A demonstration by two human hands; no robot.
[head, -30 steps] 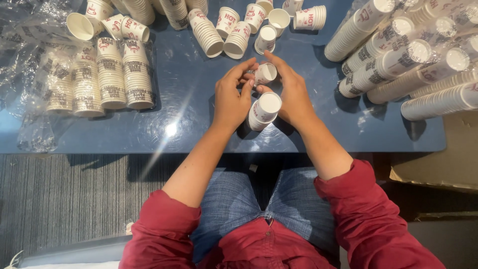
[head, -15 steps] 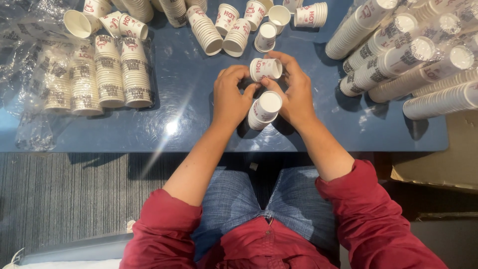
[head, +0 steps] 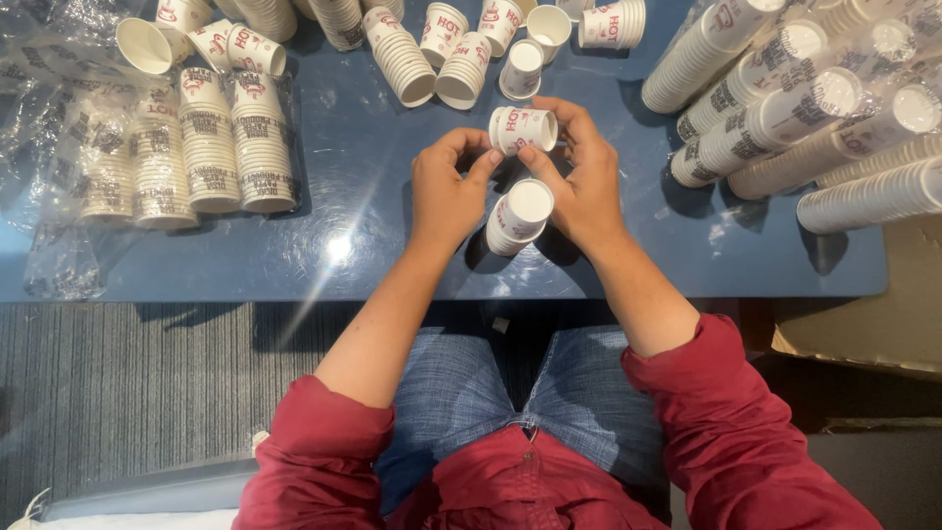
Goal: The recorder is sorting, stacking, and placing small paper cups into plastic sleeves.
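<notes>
Both hands meet over the blue table point(head: 373, 245), and between them sits a single paper cup point(head: 523, 129), white with red print, pinched on its side. The right hand point(head: 586, 182) curls over it from the far side, fingers wrapped round the wall; the left hand point(head: 446, 191) closes in from the other side, its fingertips point(head: 488, 162) touching the cup near the base. So the grip is narrow, both hands closed on that one cup, its long axis lying roughly left to right across the person's view, the open mouth turned toward the right hand.

Just below the cup, nearer the body, stands a short stack of cups point(head: 517, 216), tilted, mouth up (the right palm sits against it, though whether it actually grips it I cannot tell). The held cup lies just above and beyond that stack, close but apart.

Further out: wrapped sleeves of cups point(head: 211, 147) at the left in clear plastic, loose cups and small stacks point(head: 432, 59) along the far edge, and long sleeved stacks point(head: 785, 108) lying at the right.
</notes>
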